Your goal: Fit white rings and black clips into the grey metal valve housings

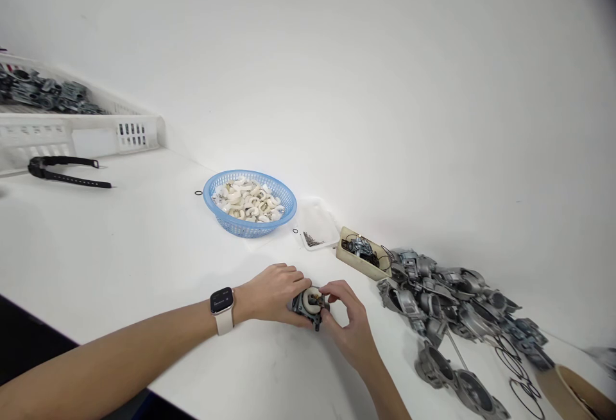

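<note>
A grey metal carburetor body [300, 304] with a white ring-shaped plastic float [312, 301] in it is on the white table before me. My left hand [276, 293] wraps around its left side and holds it. From the right, my right hand [350, 324] reaches in with thumb and fingers bent close together at the float's right edge. Whatever those fingertips pinch is hidden or too small to name. A blue basket [250, 231] full of white floats [248, 201] stands behind the hands.
Behind lies a white tray [332, 235] with small pins [312, 239], beside a cream box [363, 266] of parts. Grey metal castings [452, 298] and black rings [513, 359] spread rightward. A black wristwatch [67, 170] lies near a white crate [96, 134] at left.
</note>
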Motion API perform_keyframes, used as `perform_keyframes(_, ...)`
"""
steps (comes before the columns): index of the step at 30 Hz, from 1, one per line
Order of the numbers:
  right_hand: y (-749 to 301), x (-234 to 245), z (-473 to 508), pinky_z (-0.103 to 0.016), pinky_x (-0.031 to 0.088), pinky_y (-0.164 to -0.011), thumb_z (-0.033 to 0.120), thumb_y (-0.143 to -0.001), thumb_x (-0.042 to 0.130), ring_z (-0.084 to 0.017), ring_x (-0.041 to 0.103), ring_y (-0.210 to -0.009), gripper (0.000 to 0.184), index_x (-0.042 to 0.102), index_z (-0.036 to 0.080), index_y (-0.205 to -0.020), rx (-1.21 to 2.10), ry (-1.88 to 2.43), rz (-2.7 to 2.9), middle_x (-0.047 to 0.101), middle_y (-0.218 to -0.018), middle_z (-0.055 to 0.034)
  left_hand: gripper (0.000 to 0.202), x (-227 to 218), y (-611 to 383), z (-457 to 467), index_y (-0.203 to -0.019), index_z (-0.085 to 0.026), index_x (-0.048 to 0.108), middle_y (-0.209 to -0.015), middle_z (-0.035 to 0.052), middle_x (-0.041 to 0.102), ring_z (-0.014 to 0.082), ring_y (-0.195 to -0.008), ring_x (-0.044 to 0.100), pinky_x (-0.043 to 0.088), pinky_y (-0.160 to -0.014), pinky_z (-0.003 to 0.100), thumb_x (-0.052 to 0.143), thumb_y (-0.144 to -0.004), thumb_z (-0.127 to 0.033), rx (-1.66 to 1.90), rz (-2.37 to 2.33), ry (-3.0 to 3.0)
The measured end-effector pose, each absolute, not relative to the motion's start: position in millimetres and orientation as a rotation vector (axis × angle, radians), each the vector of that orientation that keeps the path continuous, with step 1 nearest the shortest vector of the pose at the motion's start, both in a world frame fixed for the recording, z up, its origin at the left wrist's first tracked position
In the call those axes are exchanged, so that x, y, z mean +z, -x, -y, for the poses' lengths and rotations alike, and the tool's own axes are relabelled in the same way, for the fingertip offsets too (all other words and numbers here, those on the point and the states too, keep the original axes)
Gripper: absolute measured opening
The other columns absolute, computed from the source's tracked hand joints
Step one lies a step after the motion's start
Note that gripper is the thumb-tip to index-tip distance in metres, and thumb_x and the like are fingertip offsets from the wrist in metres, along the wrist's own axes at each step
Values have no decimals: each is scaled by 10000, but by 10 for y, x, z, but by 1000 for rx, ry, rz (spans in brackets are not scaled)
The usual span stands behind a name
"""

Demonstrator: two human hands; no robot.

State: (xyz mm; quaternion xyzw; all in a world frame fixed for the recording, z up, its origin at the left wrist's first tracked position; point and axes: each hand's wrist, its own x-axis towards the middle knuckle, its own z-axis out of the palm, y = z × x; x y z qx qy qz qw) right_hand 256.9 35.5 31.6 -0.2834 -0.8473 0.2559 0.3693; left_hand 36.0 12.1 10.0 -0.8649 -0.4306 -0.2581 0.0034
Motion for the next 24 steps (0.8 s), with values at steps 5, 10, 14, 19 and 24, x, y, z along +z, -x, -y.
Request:
perform_keyframes(5,-2577,303,-359,-330,498,-760,79,-790,545,-190,559,-815,307,629,234,-1041,668,730,2182,600,-958,-41,562,95,-355,-123,-994,-215,577,-844,18,663,217,-765,637,412,-672,332,634,-806,-742,-807,1353,2710)
perform_keyframes(10,-2590,301,-353,-325,494,-761,75,-790,542,-188,558,-821,315,629,237,-1046,679,725,2182,601,-957,-38,567,94,-358,-124,-991,-216,578,-841,23,667,223,-762,639,412,-673,330,627,-806,-749,-813,1365,2706)
perform_keyframes(14,-2584,303,-356,-318,493,-761,73,-789,542,-184,559,-818,312,631,237,-1040,678,727,2181,602,-955,-33,575,86,-361,-126,-1000,-214,581,-842,23,668,225,-763,641,413,-673,329,634,-800,-751,-814,1367,2707)
perform_keyframes(19,-2573,306,-361,-310,494,-759,65,-778,543,-182,562,-824,324,632,236,-1040,685,703,2184,609,-952,-30,576,75,-361,-126,-965,-214,572,-831,8,662,217,-753,636,413,-668,327,634,-794,-760,-816,1385,2704)
perform_keyframes(24,-2568,319,-347,-306,493,-758,60,-776,541,-181,563,-828,323,633,236,-1031,703,704,2182,612,-949,-28,567,92,-359,-121,-964,-217,566,-828,1,659,209,-747,633,405,-658,322,629,-801,-757,-830,1387,2709)
